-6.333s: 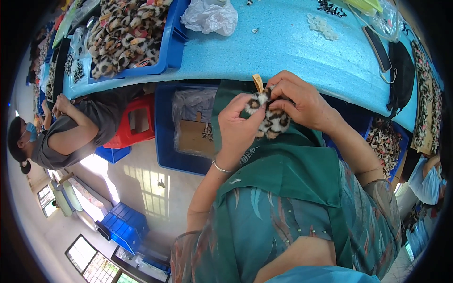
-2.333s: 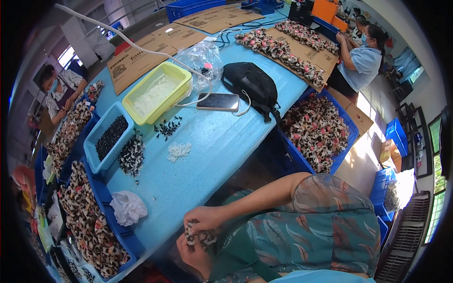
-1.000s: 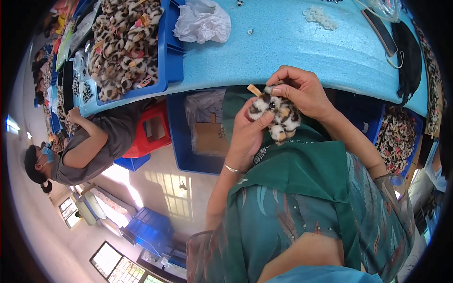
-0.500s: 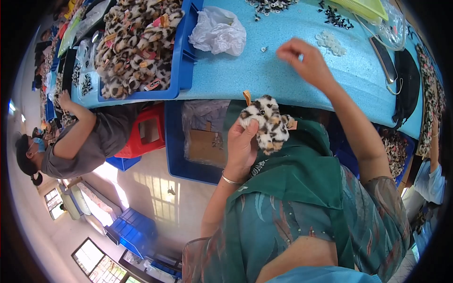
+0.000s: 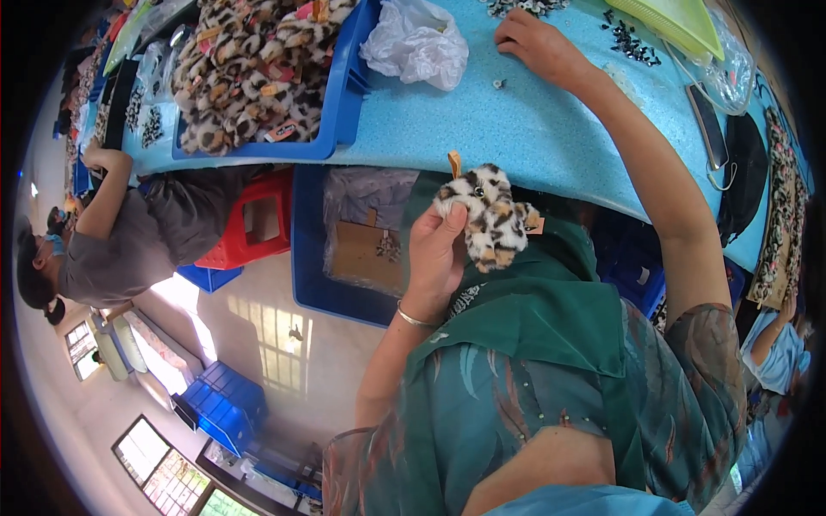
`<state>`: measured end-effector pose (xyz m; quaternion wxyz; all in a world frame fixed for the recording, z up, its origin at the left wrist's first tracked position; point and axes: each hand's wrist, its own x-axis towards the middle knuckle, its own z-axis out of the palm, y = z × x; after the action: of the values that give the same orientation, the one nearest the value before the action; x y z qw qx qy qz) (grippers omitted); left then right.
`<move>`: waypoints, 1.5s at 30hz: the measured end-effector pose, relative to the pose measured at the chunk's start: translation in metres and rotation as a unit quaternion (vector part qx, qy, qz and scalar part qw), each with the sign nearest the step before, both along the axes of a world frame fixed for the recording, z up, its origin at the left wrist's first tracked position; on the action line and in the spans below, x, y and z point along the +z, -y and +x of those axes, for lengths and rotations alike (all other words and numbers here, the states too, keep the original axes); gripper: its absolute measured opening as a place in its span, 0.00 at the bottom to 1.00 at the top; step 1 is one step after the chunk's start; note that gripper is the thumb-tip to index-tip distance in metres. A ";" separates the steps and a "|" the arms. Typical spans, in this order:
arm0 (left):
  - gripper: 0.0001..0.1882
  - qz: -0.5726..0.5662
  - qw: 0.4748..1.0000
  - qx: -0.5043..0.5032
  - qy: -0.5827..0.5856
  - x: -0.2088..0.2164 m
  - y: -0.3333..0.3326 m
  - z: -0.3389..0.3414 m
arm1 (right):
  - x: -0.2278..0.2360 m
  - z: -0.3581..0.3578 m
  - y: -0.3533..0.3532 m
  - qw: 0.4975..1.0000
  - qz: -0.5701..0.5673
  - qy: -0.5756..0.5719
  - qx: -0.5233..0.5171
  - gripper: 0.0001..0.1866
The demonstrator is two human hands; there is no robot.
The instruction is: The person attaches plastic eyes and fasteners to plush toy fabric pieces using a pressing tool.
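Note:
My left hand [image 5: 436, 252] is closed on a small leopard-spotted plush toy [image 5: 496, 225], its thumb pressed on the fur. The plush hangs in front of the table's near edge; an orange ribbon loop tops it and a pale tag sticks out at its right. A small dark, round eye shows on its fur. Far out over the table, my right hand [image 5: 542, 52] is bent down with its fingers drawn together. What its fingertips hold, if anything, cannot be made out. Just beyond it lies a pile of small black and white parts [image 5: 527, 8].
A blue crate [image 5: 351, 95] heaped with spotted plush pieces stands at the left, beside a crumpled plastic bag [image 5: 415, 41]. One small loose part [image 5: 499, 84] lies on the blue tabletop [image 5: 447, 120]. Black parts [image 5: 632, 45] and a phone [image 5: 707, 125] lie rightward. A co-worker [image 5: 120, 232] sits left.
My right hand has moved farther out over the table, toward the black and white pile, and its fingers have bent down. My left hand keeps hold of the plush toy. The view has shifted slightly.

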<state>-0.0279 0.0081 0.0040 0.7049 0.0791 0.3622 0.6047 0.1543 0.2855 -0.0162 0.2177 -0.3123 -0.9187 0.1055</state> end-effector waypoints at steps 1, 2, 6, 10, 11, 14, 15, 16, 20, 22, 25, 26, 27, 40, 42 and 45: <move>0.16 -0.002 1.000 -0.004 0.011 0.000 -0.001 -0.001 | 0.003 0.002 0.008 0.998 -0.054 -0.009 -0.016 0.05; 0.16 -0.005 1.000 0.000 0.012 0.000 0.000 -0.001 | 0.003 0.004 0.015 0.998 -0.058 -0.008 -0.012 0.05; 0.17 0.004 0.999 -0.012 0.050 0.000 0.000 0.000 | 0.005 0.016 0.035 0.998 -0.058 -0.036 -0.011 0.07; 0.19 0.011 0.998 -0.014 0.055 -0.001 0.004 0.001 | 0.008 0.027 0.046 0.999 -0.044 -0.016 -0.009 0.09; 0.19 0.013 0.998 -0.016 0.056 0.000 0.005 0.002 | 0.010 0.030 0.049 0.999 -0.042 -0.015 -0.012 0.09; 0.20 0.015 0.998 -0.019 0.062 0.006 0.007 0.003 | 0.023 0.034 0.067 0.993 -0.097 -0.044 -0.043 0.08; 0.20 0.022 0.998 -0.020 0.061 0.009 0.009 0.003 | 0.031 0.033 0.080 0.981 -0.162 -0.090 -0.064 0.07; 0.20 0.029 0.998 -0.021 0.060 0.010 0.011 0.003 | 0.040 0.031 0.094 0.961 -0.228 -0.135 -0.084 0.07; 0.19 0.054 0.998 -0.030 0.022 0.004 0.015 0.005 | 0.075 0.018 0.156 0.917 -0.351 -0.186 -0.016 0.07; 0.17 0.030 0.999 -0.008 0.044 0.003 0.014 0.009 | 0.083 0.010 0.177 0.927 -0.300 -0.215 0.066 0.09; 0.15 0.044 0.998 -0.023 0.039 0.003 0.015 0.013 | 0.091 0.003 0.200 0.932 -0.297 -0.192 0.080 0.10; 0.15 0.046 0.998 -0.026 0.038 0.004 0.015 0.014 | 0.093 0.002 0.204 0.937 -0.282 -0.182 0.096 0.10; 0.14 0.035 0.998 -0.039 0.028 0.005 0.014 0.013 | 0.094 0.000 0.205 0.942 -0.281 -0.154 0.101 0.10; 0.11 0.249 0.790 -0.015 -0.560 0.023 0.013 0.008 | 0.091 -0.001 0.208 0.971 -0.208 -0.036 0.115 0.13; 0.12 0.265 0.771 -0.003 -0.579 0.023 0.016 0.009 | 0.086 0.000 0.209 0.970 -0.207 -0.076 0.100 0.15; 0.14 0.290 0.753 0.015 -0.591 0.025 0.016 0.010 | 0.086 0.000 0.211 0.961 -0.239 -0.094 0.100 0.17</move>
<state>-0.0184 -0.0081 0.0291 0.2845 0.6159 0.5149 0.5240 0.1548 0.0742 0.0697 0.2103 -0.2509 -0.8688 0.3715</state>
